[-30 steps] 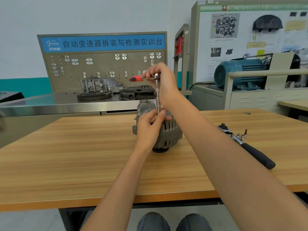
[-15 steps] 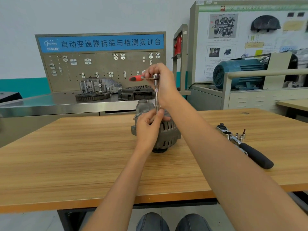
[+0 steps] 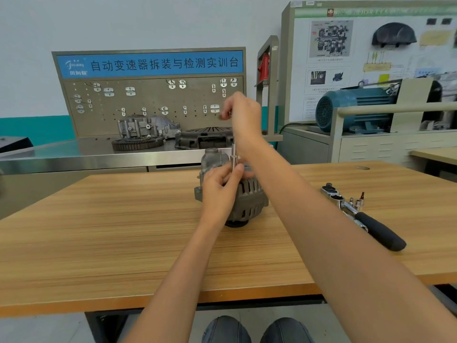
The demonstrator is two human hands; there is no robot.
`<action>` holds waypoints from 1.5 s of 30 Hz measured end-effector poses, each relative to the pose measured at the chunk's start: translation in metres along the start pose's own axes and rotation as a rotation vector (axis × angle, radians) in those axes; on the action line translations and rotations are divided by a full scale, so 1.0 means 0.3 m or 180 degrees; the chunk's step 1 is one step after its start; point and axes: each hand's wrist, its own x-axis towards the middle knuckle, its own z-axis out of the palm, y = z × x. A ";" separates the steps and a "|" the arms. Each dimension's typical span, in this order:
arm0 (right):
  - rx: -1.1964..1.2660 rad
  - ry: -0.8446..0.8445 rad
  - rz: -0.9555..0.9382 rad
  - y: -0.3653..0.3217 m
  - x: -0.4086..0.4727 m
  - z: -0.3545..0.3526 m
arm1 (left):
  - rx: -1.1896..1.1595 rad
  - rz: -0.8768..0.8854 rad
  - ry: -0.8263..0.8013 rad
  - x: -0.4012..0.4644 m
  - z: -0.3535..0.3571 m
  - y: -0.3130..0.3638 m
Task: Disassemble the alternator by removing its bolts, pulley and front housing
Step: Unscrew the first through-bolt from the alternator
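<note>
One alternator [image 3: 247,196] stands near the middle of the desk [image 3: 99,231], toward its far edge. One socket extension [image 3: 233,157] rises upright from its top. The left hand [image 3: 220,191] pinches the lower end of that shaft, fingers curled, resting against the housing. The right hand [image 3: 244,115] is closed round the tool's top end, which is blurred. One black-handled ratchet [image 3: 371,224] lies toward the right edge, with a few small sockets [image 3: 356,203] just beside it.
</note>
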 end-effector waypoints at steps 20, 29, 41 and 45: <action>-0.3152 0.0932 -0.1904 0.082 -0.039 0.024 | 0.0097 -0.0347 0.0184 -0.002 -0.014 0.032; -0.0020 -0.0495 -0.0248 0.013 -0.009 -0.012 | 0.0062 -0.0751 -0.0805 0.037 -0.094 0.067; -0.3778 0.1076 -0.1990 0.090 -0.043 0.022 | 0.0405 -0.0536 -0.0250 0.029 -0.075 0.059; -0.1892 0.0302 -0.1377 0.055 -0.025 0.009 | 0.0280 -0.0681 -0.0487 0.037 -0.083 0.063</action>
